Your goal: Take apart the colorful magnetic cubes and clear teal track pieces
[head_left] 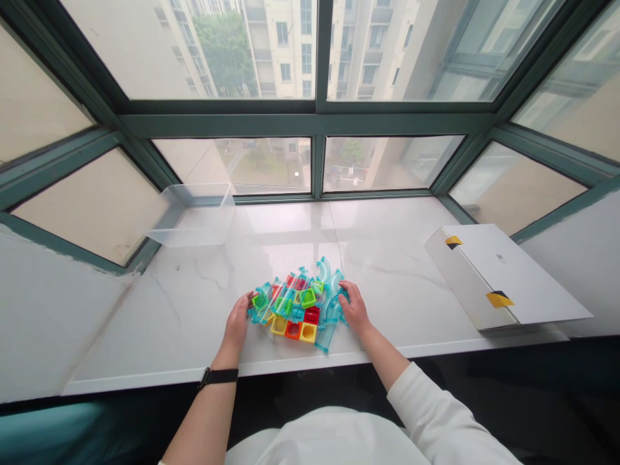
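I look out over a wide green-framed window that wraps around three sides, with pale buildings and a tree beyond the glass. Below it runs a white marbled sill, my whole working surface. On its right side lies a closed white box, its near corner close to the front edge, with yellow-and-black tabs across the seam; it sits well apart from my right hand. At the far left, by the window corner, stands a clear plastic bin, also well away from where I work. The pile of toy pieces rests near the front edge of the sill, between my two hands. My left hand, with a black band at the wrist, is against the pile's left side, its fingers bent and partly hidden, so I cannot tell whether they grip anything. My right hand's fingers curl over the curved blue track pieces at the right; whether they pinch one, I cannot tell. Clear blue tubes lie across the coloured blocks, covering some of them, while a yellow block shows at the front beside an orange block.
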Available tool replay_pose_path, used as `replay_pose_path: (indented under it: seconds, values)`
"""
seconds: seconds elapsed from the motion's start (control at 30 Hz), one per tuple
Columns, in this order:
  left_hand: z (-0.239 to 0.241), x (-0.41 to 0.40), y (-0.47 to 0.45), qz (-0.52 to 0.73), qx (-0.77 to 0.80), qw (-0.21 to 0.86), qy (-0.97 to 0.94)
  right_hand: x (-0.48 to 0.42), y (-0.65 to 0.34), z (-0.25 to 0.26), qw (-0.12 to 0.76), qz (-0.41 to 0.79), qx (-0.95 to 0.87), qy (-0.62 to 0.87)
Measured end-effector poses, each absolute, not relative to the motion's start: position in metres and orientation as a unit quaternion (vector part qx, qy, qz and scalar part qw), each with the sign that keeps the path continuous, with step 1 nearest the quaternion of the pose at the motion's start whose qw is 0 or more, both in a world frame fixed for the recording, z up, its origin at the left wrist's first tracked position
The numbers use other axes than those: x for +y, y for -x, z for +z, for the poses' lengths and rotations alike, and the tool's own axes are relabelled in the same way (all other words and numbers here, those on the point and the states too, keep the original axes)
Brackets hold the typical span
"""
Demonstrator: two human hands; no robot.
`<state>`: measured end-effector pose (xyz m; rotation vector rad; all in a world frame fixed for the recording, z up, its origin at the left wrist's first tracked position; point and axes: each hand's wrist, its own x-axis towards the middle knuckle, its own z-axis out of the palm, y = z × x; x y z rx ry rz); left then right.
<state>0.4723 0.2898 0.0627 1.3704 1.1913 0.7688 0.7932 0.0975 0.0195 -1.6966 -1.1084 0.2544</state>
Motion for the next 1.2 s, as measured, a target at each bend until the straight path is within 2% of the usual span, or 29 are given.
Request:
replay_pose_path:
  seconds: [0.3, 0.7, 0.77, 0.97, 1.03, 1.2]
  values:
    - [0.066, 0.299, -0.47, 0.289, 0.516, 0.549, -0.59, 0.097, -0.792, 0.023, 0.525, 0.108, -0.46, 0.708]
    - [0.061, 0.287, -0.461, 0.313, 0.508, 0.509, -0.62, 0.092, -0.78, 0.02, 0.508, 0.113, -0.481, 0.705]
    - [0.064, 0.279, -0.458, 0.348, 0.52, 0.477, -0.618, 0.09, -0.78, 0.02, 0.512, 0.116, -0.483, 0.701]
    - [0.094, 0.224, -0.448, 0.47, 0.526, 0.268, -0.656, 0.075, -0.785, 0.024, 0.567, 0.111, -0.412, 0.704]
    - [0.102, 0.201, -0.447, 0.446, 0.511, 0.261, -0.687, 0.063, -0.787, 0.024, 0.581, 0.114, -0.378, 0.712]
    - [0.096, 0.149, -0.468, 0.299, 0.373, 0.333, -0.813, 0.027, -0.787, 0.02, 0.595, 0.142, -0.283, 0.739]
